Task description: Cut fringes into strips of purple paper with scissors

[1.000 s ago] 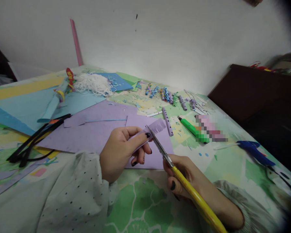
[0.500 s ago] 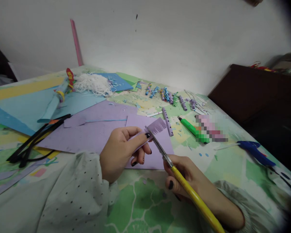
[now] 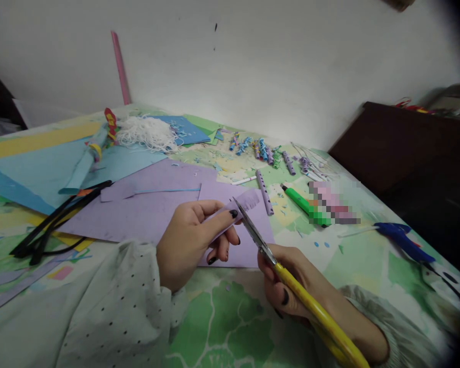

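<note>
Now the scissors (image 3: 302, 293) part slightly, seemingly between snips, and the fringed strip (image 3: 249, 200) tilts narrower than before. The left hand (image 3: 193, 232) pinches it above purple paper (image 3: 247, 251), fringe toward two o'clock; the right hand (image 3: 304, 273) grips the scissors, pointing to eleven.

Scissor blades (image 3: 256, 235) are shiny metal, the strip (image 3: 249, 197) matt paper.

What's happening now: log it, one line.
left hand: holding purple strip, fringed end | right hand: holding scissors | blades: at strip
</note>
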